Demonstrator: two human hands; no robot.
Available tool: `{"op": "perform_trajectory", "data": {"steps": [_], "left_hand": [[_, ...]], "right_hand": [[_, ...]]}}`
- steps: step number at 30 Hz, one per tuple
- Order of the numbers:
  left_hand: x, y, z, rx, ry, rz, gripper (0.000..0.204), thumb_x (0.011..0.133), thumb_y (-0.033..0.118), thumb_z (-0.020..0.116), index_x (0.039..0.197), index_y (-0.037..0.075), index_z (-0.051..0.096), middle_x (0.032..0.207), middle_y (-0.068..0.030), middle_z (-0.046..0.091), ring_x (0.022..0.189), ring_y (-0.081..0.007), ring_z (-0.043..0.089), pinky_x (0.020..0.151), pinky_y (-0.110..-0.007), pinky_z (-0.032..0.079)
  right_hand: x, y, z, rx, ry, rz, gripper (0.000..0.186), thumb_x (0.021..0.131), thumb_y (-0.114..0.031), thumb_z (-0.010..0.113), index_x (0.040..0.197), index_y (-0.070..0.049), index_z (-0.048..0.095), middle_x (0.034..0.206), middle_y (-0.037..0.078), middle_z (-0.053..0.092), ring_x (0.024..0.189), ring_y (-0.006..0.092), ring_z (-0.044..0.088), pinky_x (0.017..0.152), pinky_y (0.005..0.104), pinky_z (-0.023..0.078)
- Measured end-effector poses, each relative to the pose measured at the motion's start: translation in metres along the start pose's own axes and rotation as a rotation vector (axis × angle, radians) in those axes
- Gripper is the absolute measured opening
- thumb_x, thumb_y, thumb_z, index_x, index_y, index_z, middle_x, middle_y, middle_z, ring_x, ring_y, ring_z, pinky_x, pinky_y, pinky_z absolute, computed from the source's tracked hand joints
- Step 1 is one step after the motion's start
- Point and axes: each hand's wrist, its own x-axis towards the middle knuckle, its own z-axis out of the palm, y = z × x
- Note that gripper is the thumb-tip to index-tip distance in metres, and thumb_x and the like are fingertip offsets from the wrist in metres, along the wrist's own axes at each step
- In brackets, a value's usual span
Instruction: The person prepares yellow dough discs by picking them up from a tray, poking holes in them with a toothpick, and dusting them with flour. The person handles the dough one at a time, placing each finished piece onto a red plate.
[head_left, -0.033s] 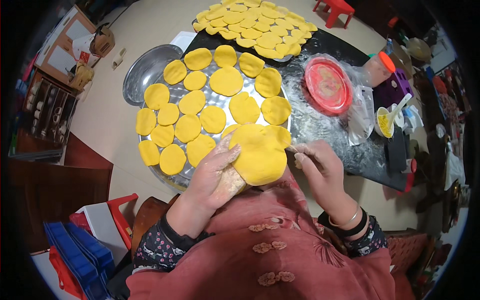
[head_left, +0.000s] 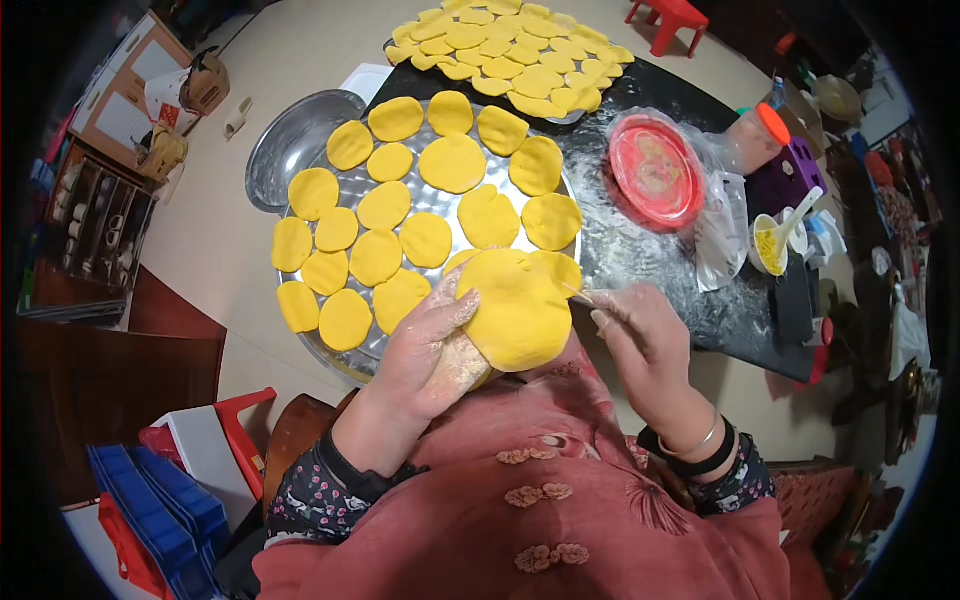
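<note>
My left hand (head_left: 425, 345), dusted with flour, grips a large flat round of yellow dough (head_left: 515, 315), its thumb on the top face and the other fingers beneath. In my right hand (head_left: 645, 325) a thin toothpick (head_left: 577, 292) is pinched between thumb and fingers, its tip at the round's right edge. Under and beyond my left hand lies a round metal tray (head_left: 270, 225) carrying many yellow dough rounds (head_left: 452, 162) of differing sizes. The dough I hold overlaps the tray's near right part and partly covers a round there.
A second tray's load of yellow dough rounds (head_left: 540, 80) sits at the far end of the floury black table (head_left: 640, 265). On the right are a red lid (head_left: 655, 170), an orange-capped jar (head_left: 757, 138) and a bowl with a spoon (head_left: 768, 248). A metal basin (head_left: 290, 135) stands beyond the tray.
My right hand has shifted very slightly, and the toothpick's tip shows more plainly at the dough's edge. The left hand and the trays look the same.
</note>
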Motion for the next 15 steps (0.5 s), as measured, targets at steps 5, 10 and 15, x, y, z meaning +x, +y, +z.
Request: {"op": "perform_trajectory", "data": {"steps": [5, 10, 15], "left_hand": [[0.0, 0.001, -0.001, 0.017, 0.005, 0.019, 0.047, 0.093, 0.008, 0.045, 0.137, 0.003, 0.029, 0.134, -0.0174, 0.042, 0.125, -0.0331, 0.043, 0.106, -0.048, 0.035], [-0.002, 0.001, 0.004, 0.042, 0.059, 0.022, 0.053, 0.089, 0.009, 0.053, 0.136, 0.002, 0.031, 0.134, -0.0175, 0.043, 0.125, -0.0341, 0.043, 0.107, -0.049, 0.034], [-0.002, 0.001, 0.004, 0.05, 0.054, 0.027, 0.054, 0.089, 0.009, 0.054, 0.137, 0.002, 0.031, 0.135, -0.0178, 0.042, 0.126, -0.0343, 0.042, 0.107, -0.049, 0.034]], "right_hand": [[-0.008, -0.014, -0.01, -0.12, 0.026, -0.077, 0.031, 0.072, 0.007, 0.064, 0.101, -0.003, 0.066, 0.079, 0.011, 0.054, 0.069, 0.0254, 0.054, 0.059, 0.0313, 0.044], [-0.009, -0.018, -0.012, -0.203, 0.066, -0.174, 0.033, 0.068, 0.009, 0.065, 0.098, -0.003, 0.067, 0.076, 0.008, 0.052, 0.067, 0.0223, 0.053, 0.057, 0.0301, 0.043], [-0.011, -0.016, -0.015, -0.262, 0.071, -0.251, 0.037, 0.063, 0.001, 0.065, 0.099, -0.003, 0.064, 0.078, 0.008, 0.053, 0.066, 0.0231, 0.053, 0.056, 0.0332, 0.045]]}}
